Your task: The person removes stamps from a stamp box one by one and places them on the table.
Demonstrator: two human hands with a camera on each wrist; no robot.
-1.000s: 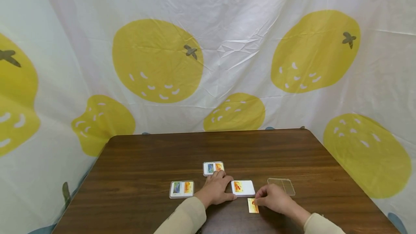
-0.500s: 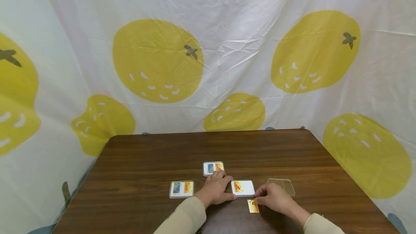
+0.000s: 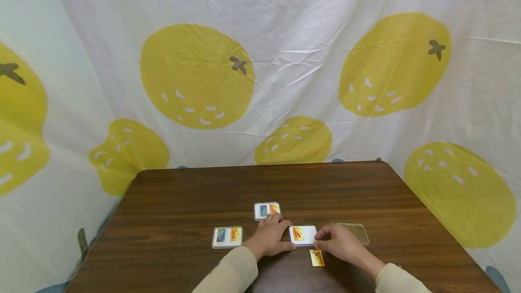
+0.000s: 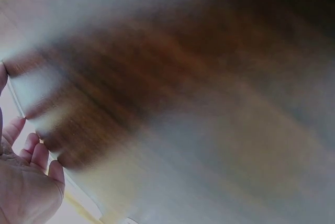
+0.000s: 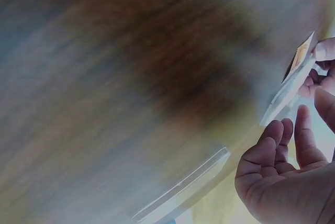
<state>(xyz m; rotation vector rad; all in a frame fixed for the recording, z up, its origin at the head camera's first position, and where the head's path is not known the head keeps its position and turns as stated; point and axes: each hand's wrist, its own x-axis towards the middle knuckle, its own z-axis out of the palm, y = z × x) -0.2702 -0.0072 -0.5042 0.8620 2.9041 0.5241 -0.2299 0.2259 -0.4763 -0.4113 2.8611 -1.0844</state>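
In the head view, my left hand (image 3: 270,235) grips the left end of a shallow clear case (image 3: 311,244) holding a white card (image 3: 310,234) between thumb and forefinger. An orange-yellow stamp (image 3: 298,233) lies on the card's left half. My right hand (image 3: 338,241) has its fingertips at the case's right edge; whether they touch it, I cannot tell. The right wrist view shows that hand (image 5: 285,182) loosely bent, nothing visible between thumb and forefinger. Just nearer to me, a loose yellow stamp (image 3: 317,258) lies on the table. The left wrist view catches part of the left hand (image 4: 32,187).
A clear lid (image 3: 359,229) lies behind my right hand. Two cases with paired stamps rest on the brown table (image 3: 183,202): one case (image 3: 227,237) at left, another case (image 3: 262,211) behind my left fingers. A fruit-print cloth (image 3: 285,85) hangs behind the table.
My right hand has left the loose stamp and shifted left and slightly away to the case's right edge. The stamp had slid slightly nearer to me. My left hand has stayed put.
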